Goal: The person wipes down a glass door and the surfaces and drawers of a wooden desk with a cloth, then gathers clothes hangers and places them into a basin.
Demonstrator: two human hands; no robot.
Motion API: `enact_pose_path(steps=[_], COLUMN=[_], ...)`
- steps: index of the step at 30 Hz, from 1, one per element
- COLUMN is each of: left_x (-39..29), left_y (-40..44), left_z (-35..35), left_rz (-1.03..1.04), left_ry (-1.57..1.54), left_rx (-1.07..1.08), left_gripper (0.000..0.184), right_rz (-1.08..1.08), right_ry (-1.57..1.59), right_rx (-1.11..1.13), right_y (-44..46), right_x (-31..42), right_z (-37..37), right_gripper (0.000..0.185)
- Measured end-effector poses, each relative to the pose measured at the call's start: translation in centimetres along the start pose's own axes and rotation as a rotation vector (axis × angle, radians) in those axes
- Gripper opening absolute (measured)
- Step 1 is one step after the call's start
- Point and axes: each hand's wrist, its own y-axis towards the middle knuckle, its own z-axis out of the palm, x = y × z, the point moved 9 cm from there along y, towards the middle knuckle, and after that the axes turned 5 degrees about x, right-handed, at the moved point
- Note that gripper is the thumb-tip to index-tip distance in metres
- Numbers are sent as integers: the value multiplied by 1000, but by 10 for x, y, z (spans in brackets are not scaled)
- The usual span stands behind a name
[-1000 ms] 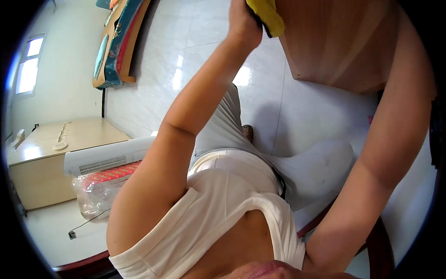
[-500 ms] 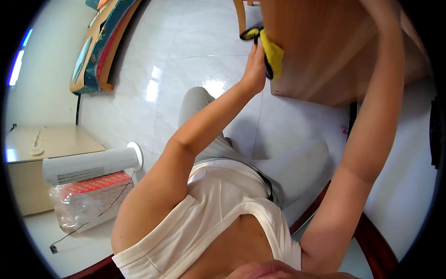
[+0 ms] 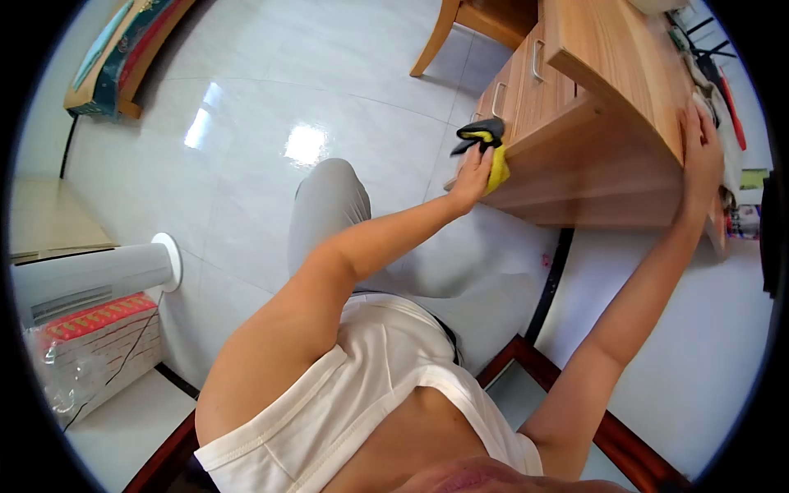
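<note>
My left hand (image 3: 472,177) is closed around a yellow and dark grey cleaning cloth (image 3: 496,168), part of which sticks out above the fingers. The cloth is against the front edge of the wooden desk's side panel (image 3: 567,185), below the drawer fronts. On the right, my right hand (image 3: 703,152) rests at the edge of the desktop (image 3: 633,70), its fingers stretched out over the surface. Nothing shows held in that hand.
A wooden chair (image 3: 448,37) stands beyond the drawers. Assorted items, including a red object (image 3: 731,111), lie along the desk's far right side. At left are a white tower-shaped appliance (image 3: 107,279), a red-and-white box (image 3: 115,333) and a low wooden-framed seat (image 3: 123,62).
The view has shifted, bringing the desktop, drawers and chair into sight. My right hand, mostly cut off before, now shows at the desktop edge. The left still grips the cloth by the side panel.
</note>
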Motion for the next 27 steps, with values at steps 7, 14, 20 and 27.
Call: enact_pose_path(steps=[7,14,20,27], left_x=[89,42,7,5], left_y=[41,90,166,184], left_z=[-34,-10,6,-17], left_rz=[-170,-271,-144,-163], left_ry=[207,-420,141,776], left_rx=[205,57,124,-20], left_gripper=[48,59,49,47], right_rz=[18,45,162,190], right_ry=[41,122,174,272], right_rx=[1,-40,-54,-79], right_y=[-2,-6,-10,-12], right_x=[4,3,4,-10], right_z=[-9,-13,-16,-15], right_gripper=[41,40,40,39])
